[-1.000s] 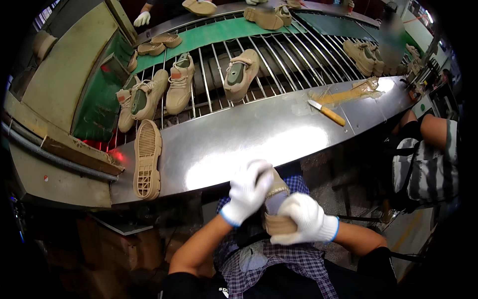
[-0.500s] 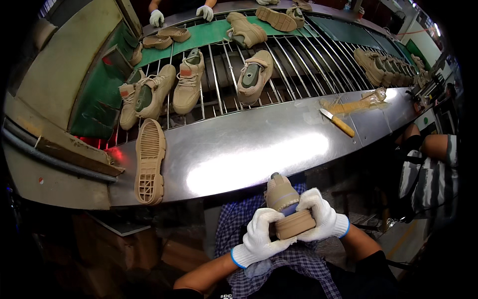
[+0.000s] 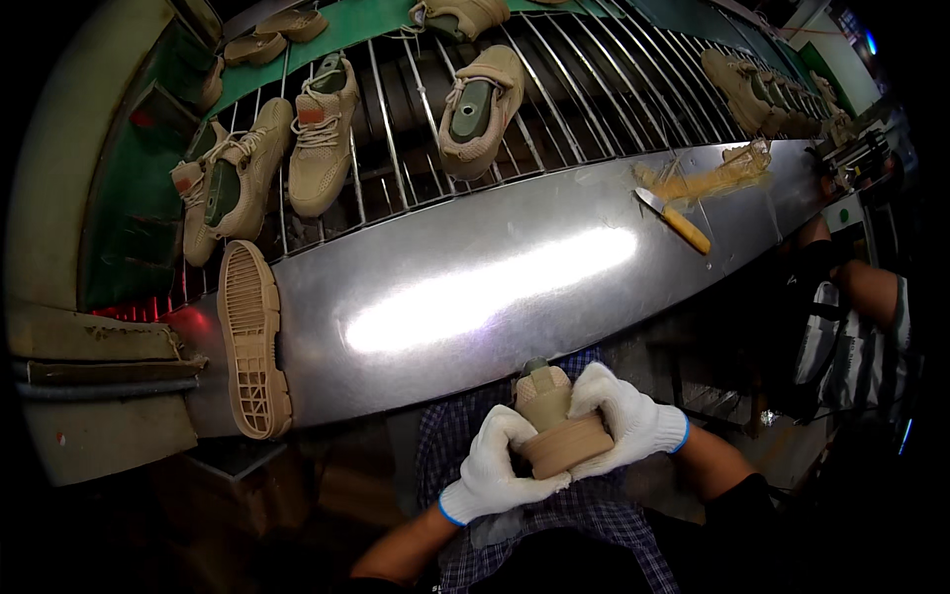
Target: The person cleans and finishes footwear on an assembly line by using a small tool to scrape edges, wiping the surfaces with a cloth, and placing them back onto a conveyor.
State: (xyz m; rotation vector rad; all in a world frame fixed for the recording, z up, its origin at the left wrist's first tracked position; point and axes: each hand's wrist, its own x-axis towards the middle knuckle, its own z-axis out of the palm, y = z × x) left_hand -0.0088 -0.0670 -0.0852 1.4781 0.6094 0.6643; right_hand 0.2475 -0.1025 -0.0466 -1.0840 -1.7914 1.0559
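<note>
Over my lap, close to the bench's front edge, I hold a beige shoe upper [image 3: 542, 401] together with a tan rubber sole [image 3: 566, 445]. My left hand [image 3: 493, 465], in a white knit glove with a blue cuff, is closed around the left side. On the right side, my right hand [image 3: 627, 424], gloved the same way, grips with its thumb near the joint between upper and sole. The sole's rounded end faces me, and the upper rises beyond it. My palms hide much of both parts. A loose tan sole [image 3: 255, 346] lies on the bench to the left.
Beige lace-up shoes [image 3: 323, 148] rest on the metal-bar rack [image 3: 392, 129] behind the steel bench [image 3: 495, 287]. A yellow-handled knife [image 3: 683, 226] lies at the bench's right, beside a yellowish strip [image 3: 703, 180]. More shoes [image 3: 742, 94] line the far right. Another person's arm [image 3: 876, 292] shows at right.
The view has shifted, and the back person's gloved hands are out of frame. The upper has turned between my hands; the bluish band above the sole no longer shows. Both hands keep their grip.
</note>
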